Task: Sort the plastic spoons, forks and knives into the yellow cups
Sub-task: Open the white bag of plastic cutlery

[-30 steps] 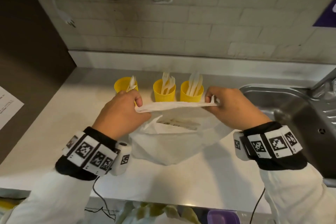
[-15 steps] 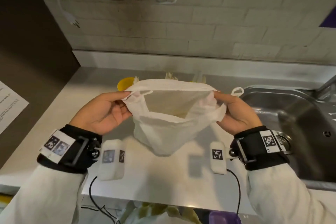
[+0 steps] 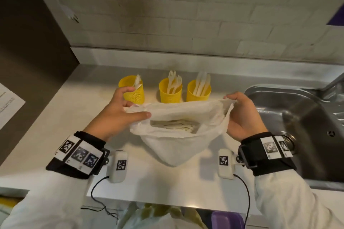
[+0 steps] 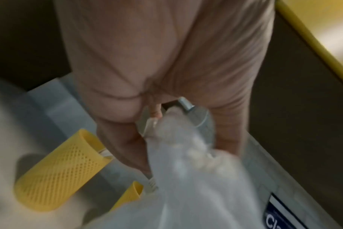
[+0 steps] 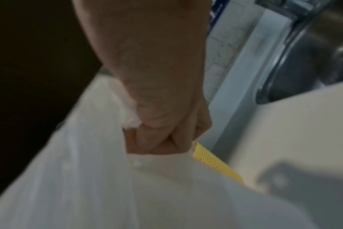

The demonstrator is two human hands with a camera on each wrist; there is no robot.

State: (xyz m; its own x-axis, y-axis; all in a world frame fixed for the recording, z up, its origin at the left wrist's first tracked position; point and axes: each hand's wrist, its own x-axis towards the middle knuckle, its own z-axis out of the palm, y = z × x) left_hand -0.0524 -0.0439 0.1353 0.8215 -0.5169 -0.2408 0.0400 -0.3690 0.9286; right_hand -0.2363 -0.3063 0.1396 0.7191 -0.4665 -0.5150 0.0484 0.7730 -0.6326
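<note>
Between our hands, low in the white plastic bag [image 3: 175, 135], lies the unsorted cutlery [image 3: 174, 128], a pale bundle with its long axis running left to right, roughly level with both wrists. We hold the bag's mouth open: our left hand [image 3: 119, 115] pinches the left rim, thumb laid along the near edge, and our right hand [image 3: 242, 115] has its fingers curled round the bunched right rim. Neither hand is clearly nearer the bundle; we judge either could release and reach down into the opening. Just behind the bag stand the three yellow cups [image 3: 170, 90] in a row, each already holding pieces, the left cup almost touching our left fingers. Counter [image 3: 65, 117] lies open to the left; the sink [image 3: 301, 121] bounds us on the right.
</note>
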